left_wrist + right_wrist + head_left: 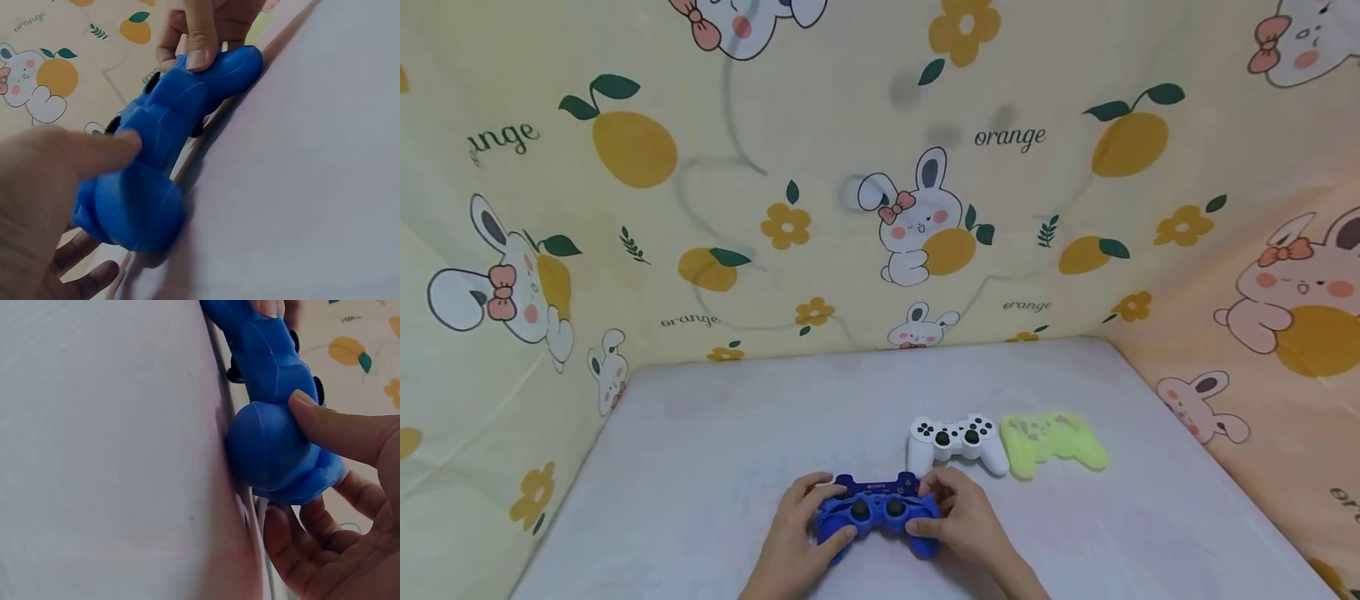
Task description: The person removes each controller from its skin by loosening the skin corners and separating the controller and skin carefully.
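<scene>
A dark blue game controller (889,483) marked SONY lies between both hands, low over the near part of the table. A brighter blue silicone cover (877,525) wraps its handles and lower front; the upper strip with the lettering shows bare. My left hand (795,533) grips the left side, thumb on the handle and fingers at the upper edge. With thumb and fingers, my right hand (961,518) holds the right side, fingertips at the cover's upper right edge. Both wrist views show the cover's smooth rounded handle (147,206) and each thumb resting against the cover.
Behind the right hand lies a white controller (955,451) with black thumbsticks. Right beside it is a flat yellow-green silicone cover (1060,446) with cut-outs. Patterned cloth walls (820,275) rise around the back and sides of the white table (715,442).
</scene>
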A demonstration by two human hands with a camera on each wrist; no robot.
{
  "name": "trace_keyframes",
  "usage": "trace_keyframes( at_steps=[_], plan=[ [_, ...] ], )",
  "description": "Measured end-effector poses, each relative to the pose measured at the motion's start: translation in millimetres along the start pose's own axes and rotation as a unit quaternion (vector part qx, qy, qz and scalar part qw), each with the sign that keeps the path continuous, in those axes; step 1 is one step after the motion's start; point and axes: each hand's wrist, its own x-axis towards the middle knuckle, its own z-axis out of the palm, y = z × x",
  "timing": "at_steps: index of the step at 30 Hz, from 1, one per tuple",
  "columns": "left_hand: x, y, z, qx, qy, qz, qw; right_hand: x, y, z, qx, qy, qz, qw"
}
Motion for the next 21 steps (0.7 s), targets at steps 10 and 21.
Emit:
trace_keyframes(
  at_steps=[10, 21],
  plan=[
    [-1.2, -0.5, 7.2, 0.022, -0.003, -0.018, 0.9996, -0.1, -1.8, -0.2, -0.030, 0.017, -0.048, 0.998],
    [-1.1, -1.4, 9.7, 0.018, 0.008, -0.002, 0.9998, 8.5, -17.8, 8.0, -0.072, 0.023, -0.118, 0.990]
  ],
)
